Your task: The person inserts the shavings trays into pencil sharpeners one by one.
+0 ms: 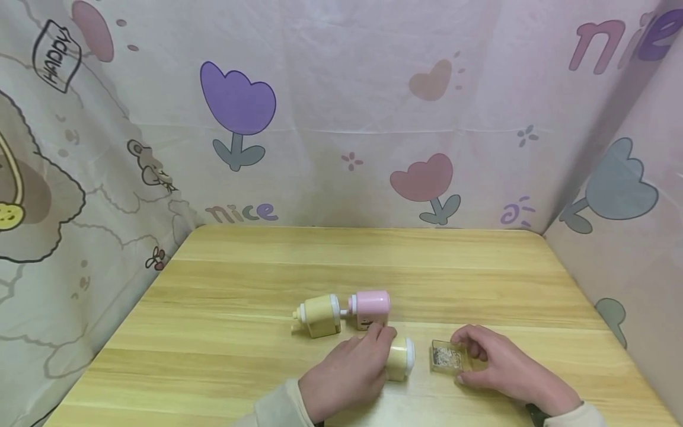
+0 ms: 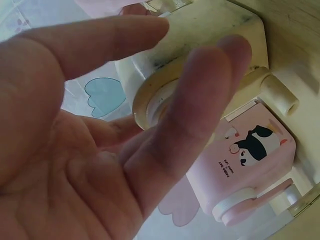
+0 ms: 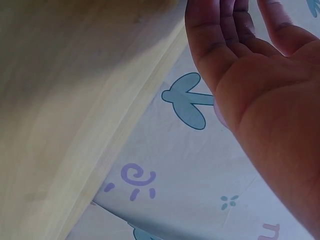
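Observation:
My left hand is at the left side of a cream-yellow crank pencil sharpener, hiding part of it. In the left wrist view, the thumb and fingers extend apart, overlapping the yellow body. A pink sharpener with a panda print stands just behind that hand. Left of it sits another yellow sharpener. My right hand pinches a small clear shavings drawer between thumb and index finger, with pale shavings inside. The right wrist view leaves the drawer out of frame.
The wooden table extends behind and around the sharpeners. Printed cloth hangs along its back and sides. A dark band circles the right wrist.

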### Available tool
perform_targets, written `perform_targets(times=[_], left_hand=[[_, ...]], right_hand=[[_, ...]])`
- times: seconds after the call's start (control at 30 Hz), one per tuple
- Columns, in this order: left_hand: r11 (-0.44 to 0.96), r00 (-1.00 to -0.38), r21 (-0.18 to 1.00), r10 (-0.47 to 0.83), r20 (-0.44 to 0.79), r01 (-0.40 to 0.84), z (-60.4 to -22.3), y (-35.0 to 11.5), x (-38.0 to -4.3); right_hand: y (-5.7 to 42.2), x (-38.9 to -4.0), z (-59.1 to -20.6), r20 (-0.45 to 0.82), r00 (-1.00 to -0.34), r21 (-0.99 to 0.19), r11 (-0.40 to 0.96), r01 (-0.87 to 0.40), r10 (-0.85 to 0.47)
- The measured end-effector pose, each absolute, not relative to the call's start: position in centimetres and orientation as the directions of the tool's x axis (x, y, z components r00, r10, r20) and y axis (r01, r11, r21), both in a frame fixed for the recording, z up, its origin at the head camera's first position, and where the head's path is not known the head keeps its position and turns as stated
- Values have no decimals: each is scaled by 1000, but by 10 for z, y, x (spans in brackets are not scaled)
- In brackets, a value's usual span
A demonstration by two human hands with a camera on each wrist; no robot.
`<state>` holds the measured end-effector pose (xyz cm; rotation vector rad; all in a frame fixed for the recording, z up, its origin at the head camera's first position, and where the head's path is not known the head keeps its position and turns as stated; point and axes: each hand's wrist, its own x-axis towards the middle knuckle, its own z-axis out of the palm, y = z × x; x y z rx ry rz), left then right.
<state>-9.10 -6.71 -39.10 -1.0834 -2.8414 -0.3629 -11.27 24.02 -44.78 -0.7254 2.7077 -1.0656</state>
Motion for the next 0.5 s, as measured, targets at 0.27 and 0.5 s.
perform_targets(times=[0.27,0.5], left_hand=[[691,-710,161,679,186,704,-392,-69,-91],[676,-699,178,682,215,715,-394,-70,-92]], right_hand=[[240,-113,-448,65,-874,-661,635,-399,-481],[240,-113,-450,78,-871,-659,631,-410,-485]])
